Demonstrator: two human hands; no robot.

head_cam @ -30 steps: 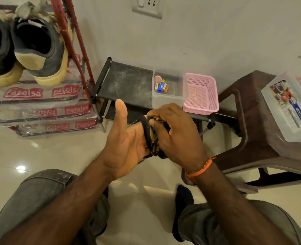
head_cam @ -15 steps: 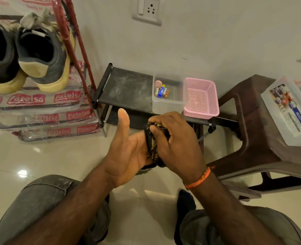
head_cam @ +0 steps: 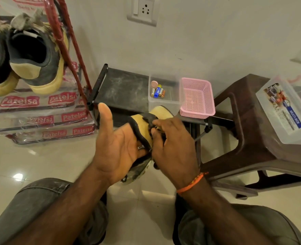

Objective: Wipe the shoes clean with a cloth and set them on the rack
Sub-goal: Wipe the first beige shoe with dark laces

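Since the earlier frames the sandal [head_cam: 146,128] has turned in the hands: its yellow footbed now faces up and its far end reaches toward the clear tub [head_cam: 164,101], where before only a dark edge showed between the palms. Left hand [head_cam: 118,147] supports the sandal from below; thumb points straight up, palm open, fingers hidden under the sole, so I cannot tell how they curl. Right hand [head_cam: 172,147] lies over the sandal's near side, fingers bent around the dark strap; a cloth is not clearly visible under them. An orange band [head_cam: 192,183] circles the right wrist.

Sandal is held in the air above the floor, in front of the low black shelf [head_cam: 121,87]. On that shelf: the tub with batteries, and a pink basket [head_cam: 197,98] just beside it. Left, a red rack [head_cam: 70,50] carries a pair of grey-and-yellow shoes [head_cam: 38,62]. Right, a brown stool [head_cam: 248,124] bears a plastic box [head_cam: 286,110].
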